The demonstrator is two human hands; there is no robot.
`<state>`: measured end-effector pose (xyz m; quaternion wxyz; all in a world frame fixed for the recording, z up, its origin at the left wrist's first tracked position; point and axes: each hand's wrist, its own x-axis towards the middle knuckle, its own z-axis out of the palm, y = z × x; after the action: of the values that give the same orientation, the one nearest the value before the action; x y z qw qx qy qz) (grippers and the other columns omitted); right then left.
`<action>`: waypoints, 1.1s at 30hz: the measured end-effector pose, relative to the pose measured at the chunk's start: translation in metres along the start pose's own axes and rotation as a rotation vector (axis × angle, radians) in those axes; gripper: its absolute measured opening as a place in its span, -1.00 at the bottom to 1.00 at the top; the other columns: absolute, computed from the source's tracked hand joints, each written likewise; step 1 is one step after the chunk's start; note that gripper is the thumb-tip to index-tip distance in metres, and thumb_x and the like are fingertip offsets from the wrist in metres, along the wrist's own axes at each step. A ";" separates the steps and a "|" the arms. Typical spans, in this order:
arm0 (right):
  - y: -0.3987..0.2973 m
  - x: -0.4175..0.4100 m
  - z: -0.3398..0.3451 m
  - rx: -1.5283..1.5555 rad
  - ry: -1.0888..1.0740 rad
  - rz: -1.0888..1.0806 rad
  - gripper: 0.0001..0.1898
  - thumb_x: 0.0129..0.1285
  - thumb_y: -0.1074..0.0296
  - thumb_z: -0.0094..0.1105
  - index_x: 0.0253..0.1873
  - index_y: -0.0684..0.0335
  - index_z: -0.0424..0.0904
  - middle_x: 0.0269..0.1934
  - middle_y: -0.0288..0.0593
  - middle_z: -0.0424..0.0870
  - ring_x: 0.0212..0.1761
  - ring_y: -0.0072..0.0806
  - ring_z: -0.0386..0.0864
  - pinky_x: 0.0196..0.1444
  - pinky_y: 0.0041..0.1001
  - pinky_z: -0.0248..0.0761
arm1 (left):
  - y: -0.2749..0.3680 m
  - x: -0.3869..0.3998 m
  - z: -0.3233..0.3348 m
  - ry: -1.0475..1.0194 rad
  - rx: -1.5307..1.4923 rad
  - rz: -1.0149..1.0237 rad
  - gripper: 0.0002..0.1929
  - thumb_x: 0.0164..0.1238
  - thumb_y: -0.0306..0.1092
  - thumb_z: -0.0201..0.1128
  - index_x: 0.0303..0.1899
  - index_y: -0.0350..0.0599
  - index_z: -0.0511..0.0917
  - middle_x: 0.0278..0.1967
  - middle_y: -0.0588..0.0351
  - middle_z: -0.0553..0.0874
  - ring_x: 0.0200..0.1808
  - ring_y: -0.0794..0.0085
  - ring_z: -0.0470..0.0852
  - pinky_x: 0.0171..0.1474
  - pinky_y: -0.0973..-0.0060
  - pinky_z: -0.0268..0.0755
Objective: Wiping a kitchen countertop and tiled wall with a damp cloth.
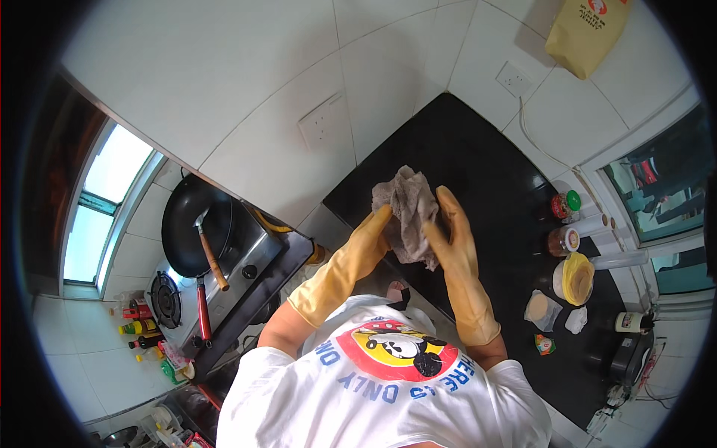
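Observation:
Both my hands wear long yellow rubber gloves. A crumpled grey-brown cloth (pixel 411 215) hangs between them, above the near edge of the black countertop (pixel 459 145). My left hand (pixel 367 238) grips the cloth's left side, its thumb laid on the fabric and the other fingers hidden behind it. On the other side of the cloth, my right hand (pixel 455 232) has its thumb at the fabric and its fingers raised and apart from the thumb; whether it pinches the cloth cannot be told.
A black wok (pixel 196 246) with a wooden-handled spatula (pixel 213 257) sits on the gas stove (pixel 238 280) at left. Jars (pixel 564 241), a yellow-covered bowl (pixel 577 279) and small packets line the counter's right side. Bottles (pixel 137 326) stand beyond the stove. Tiled walls border the counter.

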<state>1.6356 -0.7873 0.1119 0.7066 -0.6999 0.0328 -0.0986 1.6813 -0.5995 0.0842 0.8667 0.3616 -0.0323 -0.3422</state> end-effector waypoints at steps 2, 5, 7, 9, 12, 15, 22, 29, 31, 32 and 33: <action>0.002 -0.005 0.004 -0.240 -0.055 -0.100 -0.08 0.29 0.27 0.58 0.62 0.48 0.23 0.57 0.23 0.40 0.64 -0.02 0.35 0.68 -0.23 0.19 | 0.003 -0.003 0.006 0.005 -0.005 -0.023 -0.32 0.75 0.14 0.08 0.63 -0.07 0.28 0.52 0.08 0.52 0.50 0.20 0.54 0.55 0.10 0.36; 0.014 -0.003 0.009 -0.590 -0.125 -0.206 0.11 0.12 0.22 0.67 0.67 0.45 0.13 0.58 0.35 0.36 0.65 0.14 0.33 0.69 -0.21 0.16 | 0.004 -0.004 0.006 0.019 0.026 0.015 -0.35 0.76 0.14 0.05 0.62 -0.07 0.31 0.50 0.05 0.54 0.49 0.19 0.54 0.56 0.11 0.35; 0.020 0.002 0.008 -0.334 -0.186 -0.101 -0.01 0.28 0.17 0.58 0.66 0.45 0.17 0.56 0.24 0.44 0.59 0.04 0.44 0.66 -0.24 0.22 | 0.009 -0.009 -0.001 -0.009 0.073 -0.053 -0.35 0.77 0.13 0.04 0.59 -0.15 0.34 0.48 -0.03 0.57 0.49 0.14 0.54 0.58 0.11 0.33; 0.027 -0.004 0.001 -0.004 -0.102 0.063 -0.14 0.39 0.19 0.48 0.64 0.41 0.23 0.53 0.18 0.48 0.52 -0.04 0.51 0.58 -0.24 0.34 | 0.016 -0.014 0.002 0.079 0.048 -0.050 -0.33 0.75 0.13 0.07 0.58 -0.19 0.34 0.47 -0.06 0.57 0.49 0.13 0.55 0.58 0.11 0.33; 0.026 -0.008 -0.014 0.498 0.081 0.382 -0.31 0.56 0.13 0.31 0.61 0.36 0.31 0.48 0.09 0.54 0.42 -0.13 0.60 0.47 -0.23 0.48 | 0.021 -0.014 -0.001 0.240 -0.024 -0.057 -0.33 0.75 0.10 0.11 0.57 -0.27 0.34 0.47 -0.11 0.56 0.49 0.11 0.54 0.58 0.11 0.34; 0.030 -0.011 -0.024 0.683 0.168 0.501 -0.30 0.61 -0.01 0.21 0.60 0.37 0.32 0.46 0.07 0.55 0.40 -0.13 0.61 0.44 -0.18 0.52 | 0.018 -0.014 -0.005 0.328 -0.077 -0.056 -0.34 0.75 0.04 0.14 0.55 -0.33 0.34 0.49 -0.13 0.53 0.50 0.10 0.53 0.57 0.11 0.35; -0.007 -0.020 -0.025 0.688 0.195 0.393 -0.30 0.58 0.03 0.29 0.57 0.42 0.35 0.43 0.09 0.57 0.40 -0.15 0.61 0.43 -0.21 0.52 | -0.002 -0.017 -0.026 0.358 0.249 -0.130 -0.32 0.70 0.04 0.20 0.61 -0.17 0.32 0.50 -0.10 0.52 0.51 0.14 0.51 0.58 0.18 0.33; -0.015 -0.031 0.000 0.713 0.197 0.509 -0.40 0.54 0.16 0.36 0.50 0.38 0.45 0.30 0.00 0.68 0.31 -0.26 0.68 0.32 -0.27 0.58 | -0.030 -0.010 0.020 0.034 0.351 -0.062 -0.22 0.51 -0.12 0.46 0.61 -0.10 0.28 0.44 0.03 0.57 0.46 0.23 0.54 0.55 0.20 0.34; 0.003 -0.029 -0.001 0.659 0.205 0.526 -0.46 0.53 0.24 0.36 0.47 0.36 0.49 0.26 -0.04 0.70 0.26 -0.30 0.69 0.29 -0.28 0.58 | -0.030 -0.007 0.032 0.090 0.209 -0.149 -0.23 0.42 -0.23 0.54 0.56 -0.17 0.35 0.38 0.02 0.63 0.39 0.25 0.62 0.48 0.20 0.44; 0.010 -0.029 -0.005 0.521 0.183 0.477 -0.47 0.52 0.30 0.33 0.48 0.36 0.47 0.27 -0.04 0.68 0.29 -0.31 0.67 0.33 -0.30 0.56 | -0.037 -0.001 0.023 0.175 0.209 -0.166 -0.27 0.41 -0.25 0.54 0.52 -0.19 0.40 0.31 0.01 0.68 0.32 0.26 0.67 0.41 0.22 0.51; 0.010 -0.028 -0.004 0.384 0.153 0.431 -0.47 0.52 0.35 0.31 0.50 0.36 0.44 0.29 -0.04 0.66 0.32 -0.31 0.65 0.37 -0.33 0.54 | -0.043 0.002 0.013 0.267 0.208 -0.180 -0.32 0.39 -0.28 0.54 0.47 -0.21 0.45 0.25 0.01 0.73 0.24 0.27 0.73 0.35 0.24 0.58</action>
<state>1.6082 -0.7862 0.0992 0.8261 -0.5210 0.2146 -0.0034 1.6543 -0.6308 0.0652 0.7873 0.4927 0.0804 -0.3619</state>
